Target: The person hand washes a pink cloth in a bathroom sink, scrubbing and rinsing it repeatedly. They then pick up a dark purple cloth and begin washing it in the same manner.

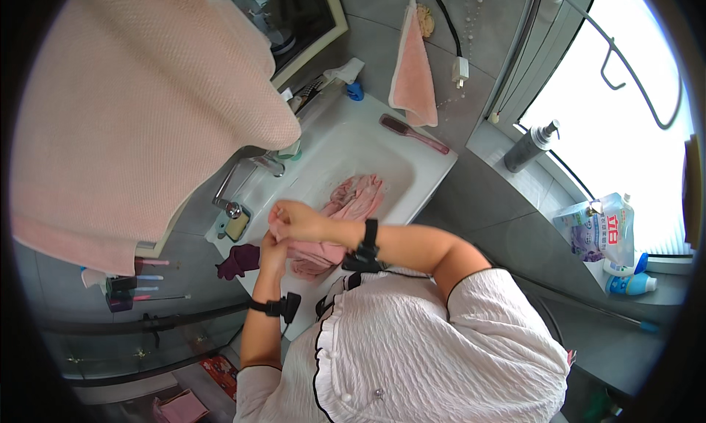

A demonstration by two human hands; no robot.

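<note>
Closest to the camera is the person's white textured top with dark piping, and from it both forearms, each with a dark strap at the wrist, reach over the white sink [434,158]. The left hand [273,250] is closed around a bunched part of the pink cloth [353,202] at the near edge of the basin, its fingers curled into the fabric. The right hand [293,218] sits just above and against the left, also shut on the same cloth in a loose fist, so the two hands meet over one gathered fold. The rest of the cloth lies crumpled in the basin, trailing away from the hands toward the far side. Just left of the hands, on the sink's rim, a dark purple rag [238,261] lies in a heap, and beyond it a soap dish [236,223] stands beside the chrome tap [261,162]. A dark red brush [412,133] lies along the far rim of the sink. On the left a large pink towel [140,107] hangs in front of the mirror, and a smaller pink washcloth [412,73] hangs on the grey tiled wall behind the sink. Farther right, on the window ledge, stand a grey pump bottle [533,145] and a refill pouch [599,228].
</note>
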